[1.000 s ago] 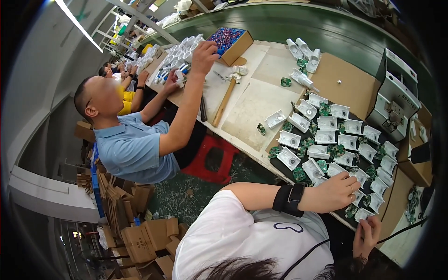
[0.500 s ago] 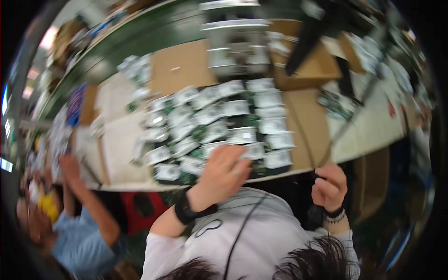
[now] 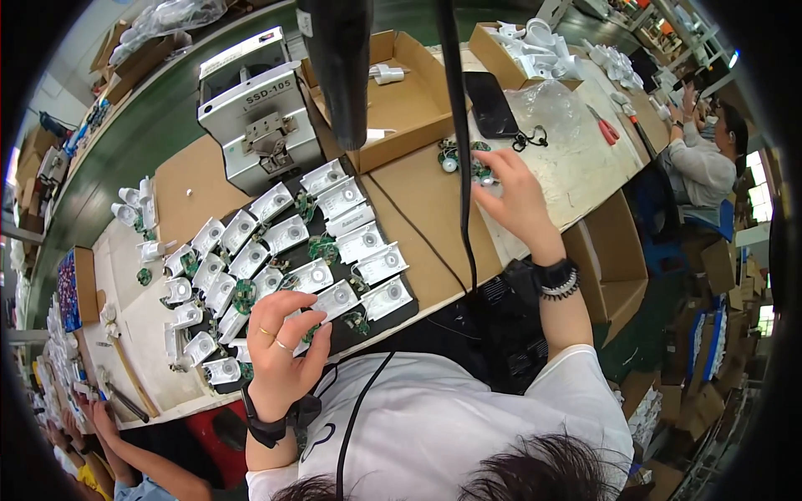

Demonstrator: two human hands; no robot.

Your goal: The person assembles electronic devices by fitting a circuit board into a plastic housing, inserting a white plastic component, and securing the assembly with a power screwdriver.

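Rows of open white plastic housings (image 3: 383,263) lie on a black mat (image 3: 399,322) ahead of and to both sides of the left hand (image 3: 288,346), which hangs over their near edge with fingers curled and thumb apart, nothing visible between them. Green circuit boards (image 3: 323,248) sit among the rows, several just beyond that hand.

The right hand (image 3: 511,200) reaches forward, thumb and fingers parted, to a small cluster of loose circuit boards (image 3: 451,155) at its fingertips; whether it touches them cannot be told. Just beyond that hand lie a black smartphone (image 3: 490,104) and, farther right on the counter (image 3: 576,179), red-handled pliers (image 3: 608,131).

Judging by the layout, setting out the housings looks well advanced. The shells appear uncovered, with the clearly visible boards outside them, and the cluster by the right hand remains apart from the rows.
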